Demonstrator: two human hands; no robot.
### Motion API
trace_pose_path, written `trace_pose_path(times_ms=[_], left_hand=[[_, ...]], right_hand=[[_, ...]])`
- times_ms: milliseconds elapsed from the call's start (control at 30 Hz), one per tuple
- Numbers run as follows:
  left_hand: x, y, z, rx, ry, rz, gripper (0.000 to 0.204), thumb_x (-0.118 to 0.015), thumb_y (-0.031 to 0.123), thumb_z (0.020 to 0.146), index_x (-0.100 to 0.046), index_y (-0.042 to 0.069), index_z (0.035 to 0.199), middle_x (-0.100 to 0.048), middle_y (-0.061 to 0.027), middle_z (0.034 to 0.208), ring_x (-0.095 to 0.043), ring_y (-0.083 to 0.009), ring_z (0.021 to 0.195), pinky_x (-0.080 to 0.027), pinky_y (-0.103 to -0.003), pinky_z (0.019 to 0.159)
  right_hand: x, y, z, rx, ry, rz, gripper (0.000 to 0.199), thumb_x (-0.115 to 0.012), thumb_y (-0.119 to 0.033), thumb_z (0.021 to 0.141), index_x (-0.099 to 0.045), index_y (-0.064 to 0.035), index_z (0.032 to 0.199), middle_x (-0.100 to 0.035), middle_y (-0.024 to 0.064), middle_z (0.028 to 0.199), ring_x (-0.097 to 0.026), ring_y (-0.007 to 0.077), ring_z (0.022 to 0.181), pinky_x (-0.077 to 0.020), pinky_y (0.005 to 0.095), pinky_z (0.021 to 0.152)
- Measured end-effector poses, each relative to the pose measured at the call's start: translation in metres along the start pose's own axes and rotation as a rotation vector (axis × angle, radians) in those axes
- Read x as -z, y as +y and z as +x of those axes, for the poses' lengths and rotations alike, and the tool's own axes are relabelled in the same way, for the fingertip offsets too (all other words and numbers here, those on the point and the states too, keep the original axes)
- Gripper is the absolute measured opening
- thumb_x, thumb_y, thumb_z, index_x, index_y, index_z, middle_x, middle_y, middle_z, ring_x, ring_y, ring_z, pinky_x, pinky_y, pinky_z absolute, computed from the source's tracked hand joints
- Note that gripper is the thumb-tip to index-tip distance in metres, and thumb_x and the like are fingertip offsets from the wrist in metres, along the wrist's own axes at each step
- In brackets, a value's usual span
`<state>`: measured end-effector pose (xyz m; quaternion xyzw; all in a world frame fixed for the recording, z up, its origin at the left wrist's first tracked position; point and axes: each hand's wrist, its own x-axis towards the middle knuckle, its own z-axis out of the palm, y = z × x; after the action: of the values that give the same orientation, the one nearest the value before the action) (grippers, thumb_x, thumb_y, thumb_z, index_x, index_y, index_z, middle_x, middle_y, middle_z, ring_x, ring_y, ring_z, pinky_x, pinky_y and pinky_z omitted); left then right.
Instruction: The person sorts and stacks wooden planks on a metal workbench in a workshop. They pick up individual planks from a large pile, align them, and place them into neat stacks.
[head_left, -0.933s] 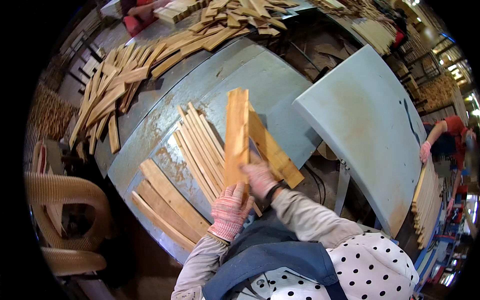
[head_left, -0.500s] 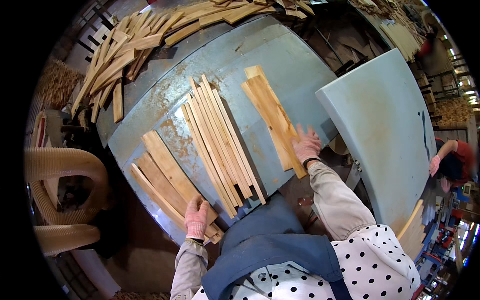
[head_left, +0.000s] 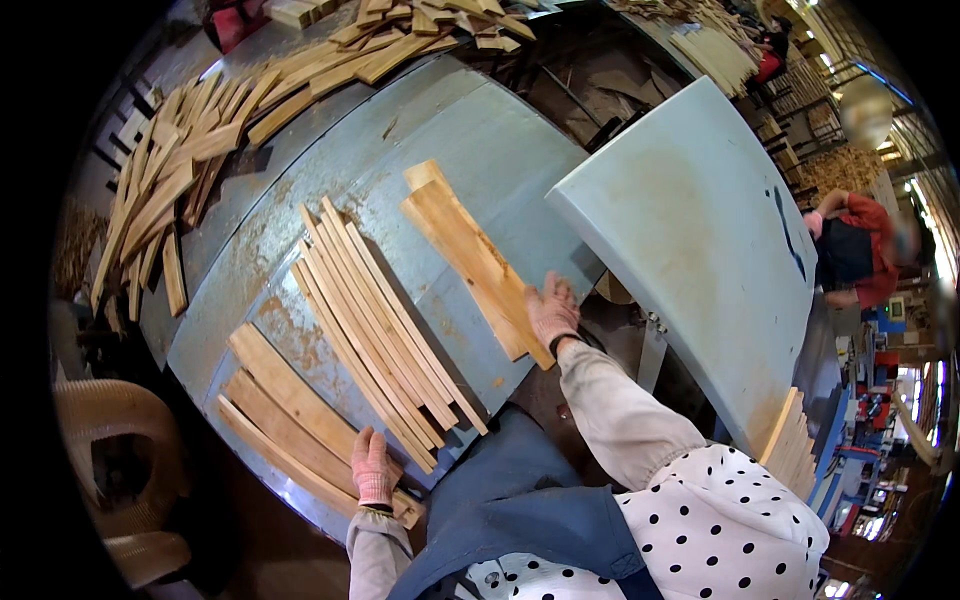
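Head view: the right hand (head_left: 553, 312) lies along the outer edge of the pair of boards (head_left: 478, 262), fingers loosely spread and closed on nothing; the left hand (head_left: 371, 470) is by the near ends of the left boards (head_left: 300, 405), fingers extended and ungripped, though contact is unclear; between them lie the narrow strips (head_left: 365, 325); the step seems to be arranging boards into groups; picking one up would call for fingers curled around an edge; near ends appear to overhang the table (head_left: 510, 150), giving access from below; bare surface separates strips from pair; the raised panel (head_left: 690, 230) limits room on the right.
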<state>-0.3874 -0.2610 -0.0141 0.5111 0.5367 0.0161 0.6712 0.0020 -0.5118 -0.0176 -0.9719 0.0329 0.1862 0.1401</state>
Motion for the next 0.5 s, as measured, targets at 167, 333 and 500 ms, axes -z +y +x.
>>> trace_pose_path(times_ms=[167, 333, 500], left_hand=[[-0.019, 0.009, 0.003, -0.035, -0.033, 0.082, 0.059, -0.064, 0.035, 0.105, -0.055, -0.002, 0.15, -0.065, -0.0119, 0.139, -0.063, -0.018, 0.113, -0.052, -0.031, 0.094], [-0.017, 0.024, -0.013, -0.076, -0.025, 0.184, 0.058, -0.065, 0.037, 0.103, -0.056, 0.001, 0.148, -0.068, -0.0089, 0.119, -0.064, -0.0183, 0.097, -0.054, -0.032, 0.079], [-0.001, 0.014, -0.011, -0.102, -0.048, 0.264, 0.06, -0.067, 0.034, 0.102, -0.056, -0.004, 0.148, -0.069, -0.0127, 0.128, -0.062, -0.0169, 0.092, -0.053, -0.031, 0.08]], right_hand=[[-0.007, -0.02, 0.01, -0.047, -0.288, -0.038, 0.087, -0.048, -0.063, 0.1, -0.021, -0.0165, 0.169, -0.022, 0.0152, 0.175, -0.019, 0.0357, 0.162, -0.0181, 0.0493, 0.13], [0.01, -0.045, -0.017, -0.041, -0.344, -0.001, 0.098, -0.066, -0.057, 0.092, -0.02, -0.0177, 0.17, -0.026, 0.0143, 0.174, -0.032, 0.0328, 0.157, -0.03, 0.0464, 0.127], [0.026, -0.049, -0.021, -0.055, -0.381, 0.116, 0.107, -0.078, -0.048, 0.082, -0.024, -0.0189, 0.169, -0.028, 0.0181, 0.172, -0.038, 0.0375, 0.154, -0.039, 0.0507, 0.122]])
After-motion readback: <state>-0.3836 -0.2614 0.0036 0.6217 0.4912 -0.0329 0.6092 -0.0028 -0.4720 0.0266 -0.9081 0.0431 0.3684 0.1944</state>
